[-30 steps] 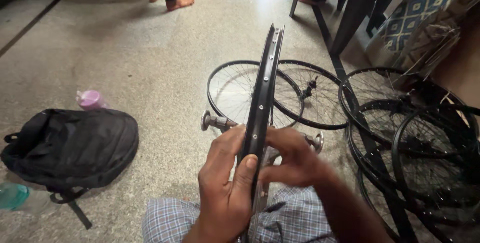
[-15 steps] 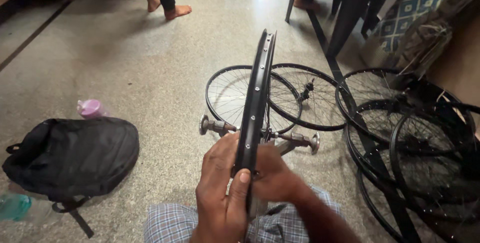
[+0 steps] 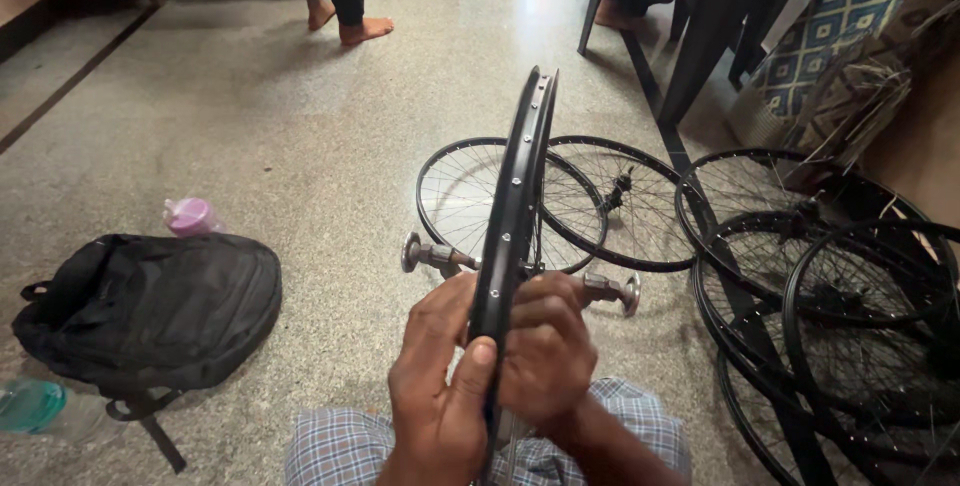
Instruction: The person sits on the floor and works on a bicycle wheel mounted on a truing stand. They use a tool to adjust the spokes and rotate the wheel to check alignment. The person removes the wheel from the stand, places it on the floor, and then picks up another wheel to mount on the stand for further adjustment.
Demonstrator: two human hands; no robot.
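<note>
I hold a black bicycle wheel rim (image 3: 515, 196) upright and edge-on in front of me, its metal hub axle (image 3: 430, 255) sticking out on both sides. My left hand (image 3: 440, 396) grips the near edge of the rim, thumb pressed along it. My right hand (image 3: 545, 351) closes on the rim's right side, fingers curled by the spokes. My checked shorts (image 3: 340, 451) show below.
Several spoked wheels (image 3: 600, 201) lie on the speckled floor ahead and stacked to the right (image 3: 840, 306). A black backpack (image 3: 150, 306) and bottles (image 3: 190, 216) lie left. A dark plastic chair (image 3: 690, 6) and a person's bare feet (image 3: 365, 31) are farther off.
My right hand has moved in from the rim's right side to grip beside my left hand. The rim stays upright.
</note>
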